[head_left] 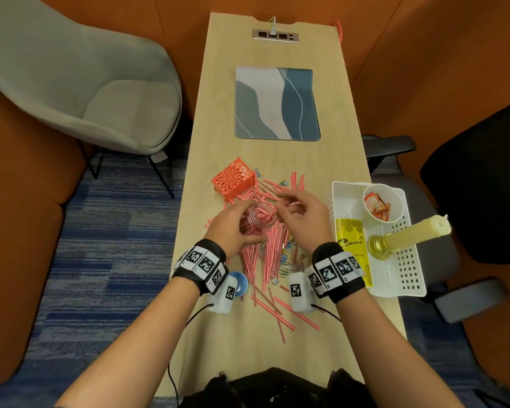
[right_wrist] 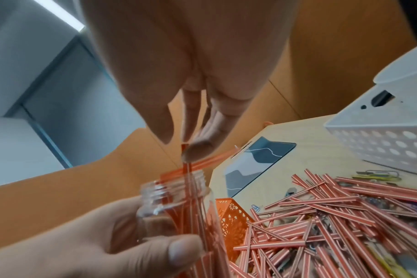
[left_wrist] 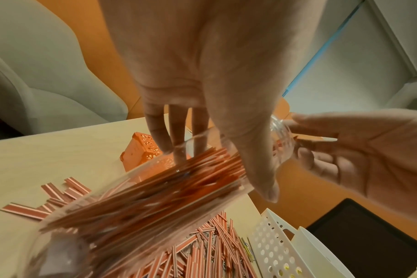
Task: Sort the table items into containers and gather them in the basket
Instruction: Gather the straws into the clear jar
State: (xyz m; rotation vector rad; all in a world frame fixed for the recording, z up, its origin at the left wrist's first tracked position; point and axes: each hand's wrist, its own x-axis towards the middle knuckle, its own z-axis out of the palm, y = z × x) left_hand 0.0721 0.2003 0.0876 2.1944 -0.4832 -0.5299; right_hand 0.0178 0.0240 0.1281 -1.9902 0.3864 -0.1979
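Note:
A clear jar (head_left: 258, 219) partly filled with red-and-white striped strips is tilted above the table, my left hand (head_left: 233, 228) gripping its side. In the left wrist view the jar (left_wrist: 143, 197) lies under my left hand (left_wrist: 202, 94). My right hand (head_left: 295, 216) is at the jar mouth. The right wrist view has my right hand (right_wrist: 193, 146) pinching a strip (right_wrist: 186, 166) that hangs into the threaded opening of the jar (right_wrist: 179, 197). Many loose strips (head_left: 265, 260) mixed with coloured paper clips (head_left: 287, 262) lie below both hands.
An orange lattice box (head_left: 233, 179) lies on its side beyond the pile. The white perforated basket (head_left: 406, 260) at the right edge holds a paper cup (head_left: 383, 201) of sachets, a yellow packet (head_left: 351, 240) and a candle (head_left: 418, 234). A blue dish (head_left: 242, 282) sits near-left, a patterned mat (head_left: 277, 104) farther back.

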